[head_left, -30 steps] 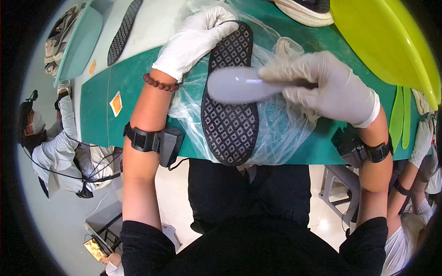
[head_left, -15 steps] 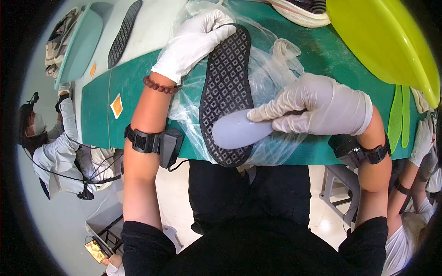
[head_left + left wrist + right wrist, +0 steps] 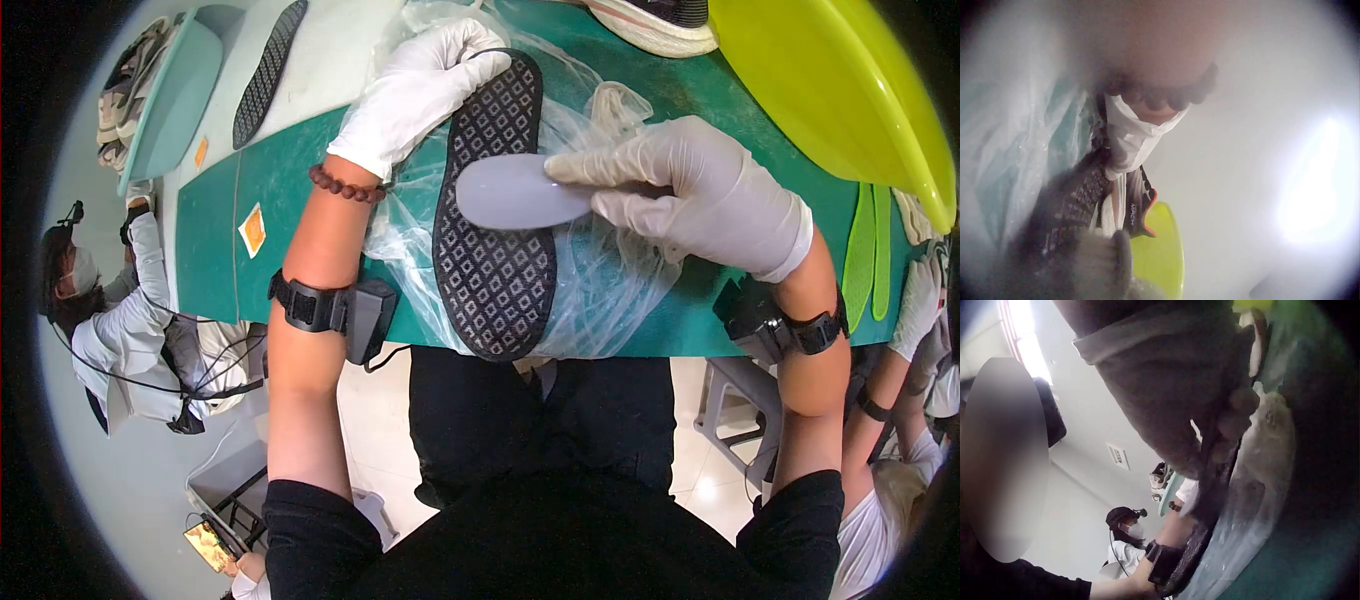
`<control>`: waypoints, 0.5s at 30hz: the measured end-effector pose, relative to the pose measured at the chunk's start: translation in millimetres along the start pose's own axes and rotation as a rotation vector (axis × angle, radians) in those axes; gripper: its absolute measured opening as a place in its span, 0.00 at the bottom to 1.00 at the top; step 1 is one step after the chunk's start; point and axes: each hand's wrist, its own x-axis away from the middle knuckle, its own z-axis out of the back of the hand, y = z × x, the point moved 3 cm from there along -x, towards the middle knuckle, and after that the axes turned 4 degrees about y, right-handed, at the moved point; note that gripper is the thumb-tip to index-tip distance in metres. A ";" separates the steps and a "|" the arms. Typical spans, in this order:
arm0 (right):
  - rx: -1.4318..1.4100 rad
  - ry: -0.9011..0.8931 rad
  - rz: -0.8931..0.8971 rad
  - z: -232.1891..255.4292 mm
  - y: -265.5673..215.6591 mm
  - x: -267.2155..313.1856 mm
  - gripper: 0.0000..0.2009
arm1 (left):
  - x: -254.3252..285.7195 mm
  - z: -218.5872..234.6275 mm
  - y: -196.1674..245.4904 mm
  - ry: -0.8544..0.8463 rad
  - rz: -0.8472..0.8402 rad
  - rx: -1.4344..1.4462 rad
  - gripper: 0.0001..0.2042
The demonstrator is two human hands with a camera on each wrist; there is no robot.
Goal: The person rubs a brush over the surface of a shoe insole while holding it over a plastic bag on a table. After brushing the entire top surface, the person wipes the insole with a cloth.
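A black insole [image 3: 495,200] with a diamond pattern lies lengthwise on a clear plastic sheet [image 3: 600,290] on the green table [image 3: 210,230]. My left hand [image 3: 425,85], in a white glove, grips the insole's far end. My right hand [image 3: 700,190], also gloved, holds a pale grey brush [image 3: 520,190] by its handle, its head lying across the insole's middle. The left wrist view shows the insole [image 3: 1072,206] close up beside the glove cuff [image 3: 1129,137]. In the right wrist view the gloved hand [image 3: 1172,381] fills most of the frame.
A yellow-green basin [image 3: 840,90] sits at the far right, with a sneaker [image 3: 655,20] beside it and green insoles [image 3: 868,255] on the right edge. Another black insole [image 3: 265,70] and a teal tray [image 3: 175,95] lie far left. People sit on both sides.
The brush swept down the insole toward its near end, then came back up to the middle. My left hand stayed on the far end.
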 end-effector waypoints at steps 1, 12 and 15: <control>-0.015 -0.037 0.080 -2.3 4.5 1.4 0.18 | 0.7 -0.3 -0.2 0.002 0.005 0.012 0.10; -0.074 -0.134 -0.041 0.4 -5.8 3.4 0.20 | 1.1 3.1 -0.6 -0.014 0.018 -0.071 0.10; -0.107 -0.302 -0.108 -0.9 -15.6 2.8 0.20 | 2.0 3.5 1.2 -0.006 -0.011 -0.091 0.10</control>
